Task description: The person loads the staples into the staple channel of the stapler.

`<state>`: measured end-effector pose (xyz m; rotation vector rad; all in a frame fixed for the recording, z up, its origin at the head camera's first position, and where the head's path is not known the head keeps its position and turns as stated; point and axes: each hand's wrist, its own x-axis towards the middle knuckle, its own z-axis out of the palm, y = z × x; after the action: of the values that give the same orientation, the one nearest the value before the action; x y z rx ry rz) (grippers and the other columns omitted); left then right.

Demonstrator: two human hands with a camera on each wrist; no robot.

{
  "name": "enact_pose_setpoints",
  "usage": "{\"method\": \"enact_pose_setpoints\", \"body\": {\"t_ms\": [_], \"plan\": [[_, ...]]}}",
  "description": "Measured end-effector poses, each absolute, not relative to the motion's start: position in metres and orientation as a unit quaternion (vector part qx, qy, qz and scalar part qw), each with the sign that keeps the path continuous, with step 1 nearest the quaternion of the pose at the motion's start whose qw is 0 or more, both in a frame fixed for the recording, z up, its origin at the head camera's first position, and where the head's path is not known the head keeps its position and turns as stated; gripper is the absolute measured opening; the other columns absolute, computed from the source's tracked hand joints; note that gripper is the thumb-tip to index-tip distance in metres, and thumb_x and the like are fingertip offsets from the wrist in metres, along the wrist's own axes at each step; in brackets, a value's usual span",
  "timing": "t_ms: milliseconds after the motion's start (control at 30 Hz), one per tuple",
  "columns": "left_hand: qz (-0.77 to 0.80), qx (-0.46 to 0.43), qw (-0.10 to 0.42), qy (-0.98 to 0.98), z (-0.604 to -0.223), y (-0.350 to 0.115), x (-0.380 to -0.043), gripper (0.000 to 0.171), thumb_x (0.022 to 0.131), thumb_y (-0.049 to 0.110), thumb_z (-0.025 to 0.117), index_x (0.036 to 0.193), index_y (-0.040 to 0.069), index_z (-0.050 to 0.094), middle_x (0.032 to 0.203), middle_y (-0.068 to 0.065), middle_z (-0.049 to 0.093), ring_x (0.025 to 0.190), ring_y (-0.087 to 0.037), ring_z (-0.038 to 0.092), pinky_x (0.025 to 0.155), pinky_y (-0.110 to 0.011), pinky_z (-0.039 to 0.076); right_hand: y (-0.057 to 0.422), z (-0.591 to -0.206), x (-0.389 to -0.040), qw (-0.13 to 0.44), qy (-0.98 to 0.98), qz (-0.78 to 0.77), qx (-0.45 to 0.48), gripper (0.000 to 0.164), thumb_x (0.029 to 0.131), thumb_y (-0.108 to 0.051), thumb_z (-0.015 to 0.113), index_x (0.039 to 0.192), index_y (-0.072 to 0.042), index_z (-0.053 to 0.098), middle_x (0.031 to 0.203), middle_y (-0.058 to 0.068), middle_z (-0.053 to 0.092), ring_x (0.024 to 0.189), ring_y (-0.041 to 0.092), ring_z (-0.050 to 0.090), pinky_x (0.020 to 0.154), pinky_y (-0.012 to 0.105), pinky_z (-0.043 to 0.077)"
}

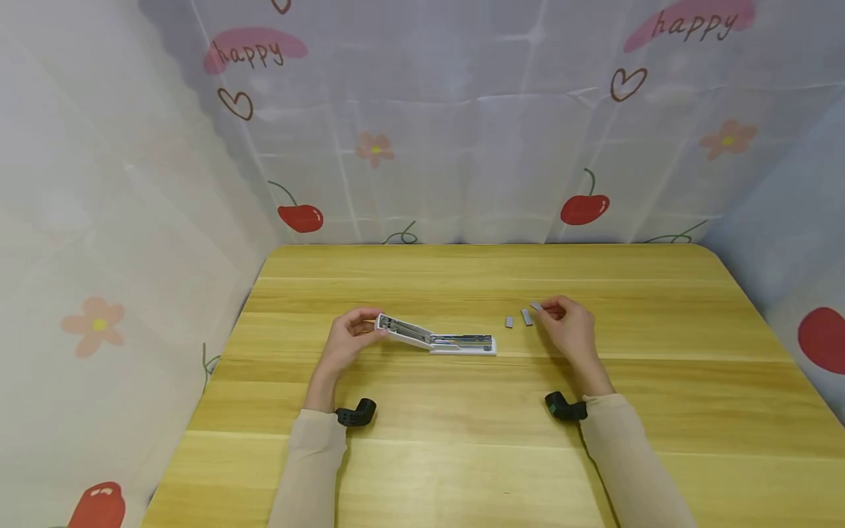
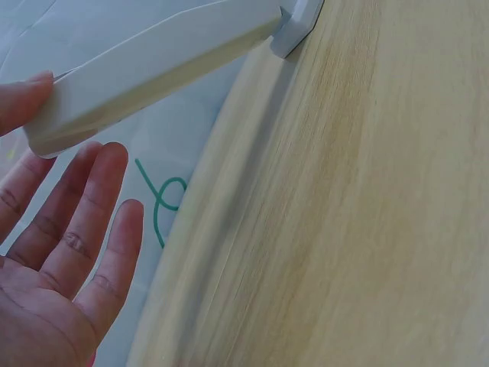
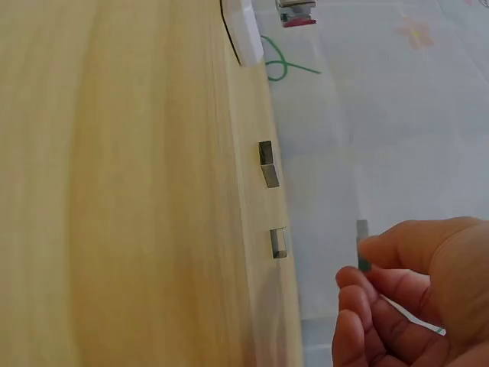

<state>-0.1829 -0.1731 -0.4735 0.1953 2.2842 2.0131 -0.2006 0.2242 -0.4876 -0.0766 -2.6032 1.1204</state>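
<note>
A white stapler (image 1: 462, 350) lies folded wide apart on the table, its metal staple channel (image 1: 462, 339) showing. My left hand (image 1: 346, 339) pinches the far end of its raised cover (image 2: 153, 69) between thumb and index finger, while the other fingers are spread below it. My right hand (image 1: 569, 326) holds a small grey strip of staples (image 3: 362, 229) between thumb and fingertips, raised above the table. Two more staple strips, a short one (image 1: 509, 322) and a longer one (image 1: 526, 317), lie between the stapler and my right hand.
The wooden table (image 1: 462, 455) ends at the back against a printed curtain (image 1: 462, 147), with further curtains at both sides. A black wrist camera (image 1: 357, 413) sits on my left wrist and another camera (image 1: 565, 407) on my right.
</note>
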Motion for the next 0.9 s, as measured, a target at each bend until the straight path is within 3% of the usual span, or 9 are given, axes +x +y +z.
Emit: {"method": "enact_pose_setpoints", "body": {"t_ms": [267,900], "plan": [[0.659,0.067,0.045,0.748,-0.473,-0.173,-0.183,0.038,0.084,-0.001,0.073,0.119,-0.007,0.061,0.113,-0.016,0.063,0.086,-0.012,0.062,0.075,-0.020,0.052,0.209,-0.475,-0.195,0.156,-0.894,0.420,0.013,0.012,0.087,-0.005,0.070,0.096,0.002,0.072,0.086,0.017,0.071,0.077,0.024,0.064,0.065,0.011,0.044],[0.660,0.060,0.045,0.747,-0.473,-0.173,-0.183,0.037,0.083,0.000,0.073,0.119,-0.006,0.062,0.109,-0.015,0.065,0.087,-0.012,0.063,0.076,-0.021,0.053,0.168,-0.469,-0.184,0.105,-0.884,0.438,0.126,0.009,0.086,-0.005,0.072,0.095,-0.002,0.072,0.084,0.011,0.071,0.074,0.019,0.061,0.062,0.021,0.049]]}}
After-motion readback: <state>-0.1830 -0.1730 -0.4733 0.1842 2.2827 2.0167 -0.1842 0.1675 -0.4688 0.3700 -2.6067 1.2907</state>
